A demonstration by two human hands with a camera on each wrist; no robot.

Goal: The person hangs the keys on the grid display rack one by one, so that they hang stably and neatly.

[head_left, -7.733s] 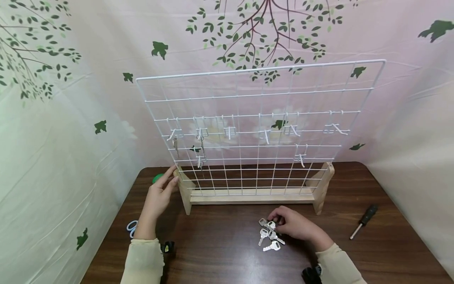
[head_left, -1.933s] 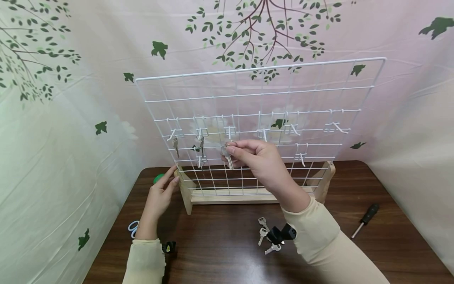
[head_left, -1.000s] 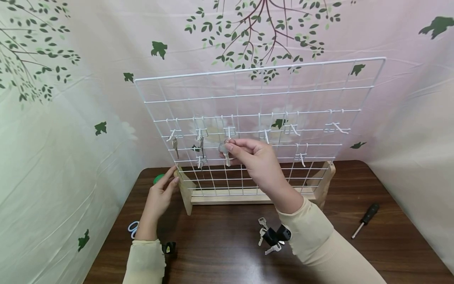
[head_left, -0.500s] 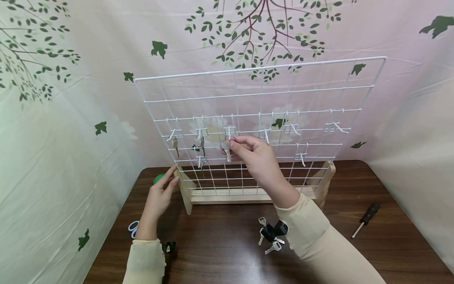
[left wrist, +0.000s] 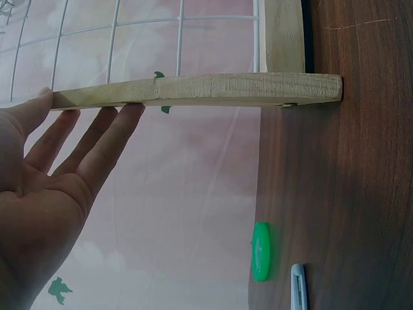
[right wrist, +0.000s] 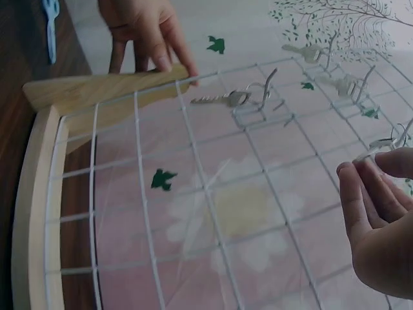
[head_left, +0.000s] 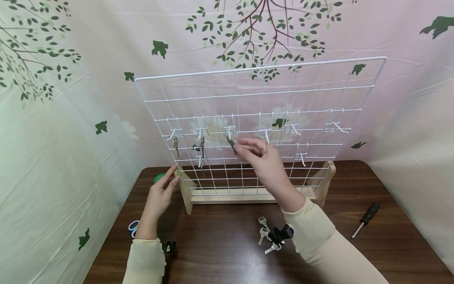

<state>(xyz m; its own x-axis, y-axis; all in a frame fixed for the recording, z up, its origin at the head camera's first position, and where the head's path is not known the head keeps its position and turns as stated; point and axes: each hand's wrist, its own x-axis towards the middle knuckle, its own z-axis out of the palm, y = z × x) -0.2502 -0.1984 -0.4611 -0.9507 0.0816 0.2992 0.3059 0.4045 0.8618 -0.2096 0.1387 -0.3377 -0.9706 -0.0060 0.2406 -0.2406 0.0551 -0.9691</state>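
My left hand (head_left: pixel 160 197) grips the left wooden side (left wrist: pixel 213 89) of the stand, thumb on one face and fingertips on the other. At the upper row of hooks, my right hand (head_left: pixel 267 163) pinches the lower end of a key (head_left: pixel 231 142). The key's ring is around the third hook (head_left: pixel 229 132) from the left, and the key slants toward my fingertips. Two more keys hang to its left, a left key (head_left: pixel 175 146) and another key (head_left: pixel 202 145). A lower hook (head_left: pixel 200 161) also bears a key (right wrist: pixel 222 99).
The white wire grid (head_left: pixel 262 94) stands upright in its wooden base. Several loose keys (head_left: pixel 263 233) lie on the table, partly hidden by the right wrist camera. A screwdriver (head_left: pixel 366 220) lies right; scissors (head_left: pixel 133 228) and a green round object (left wrist: pixel 261 252) lie left.
A key came up from the table pile in my right hand to the third hook. Its ring is now on that hook, and my fingers have shifted from the ring to the key's lower end.
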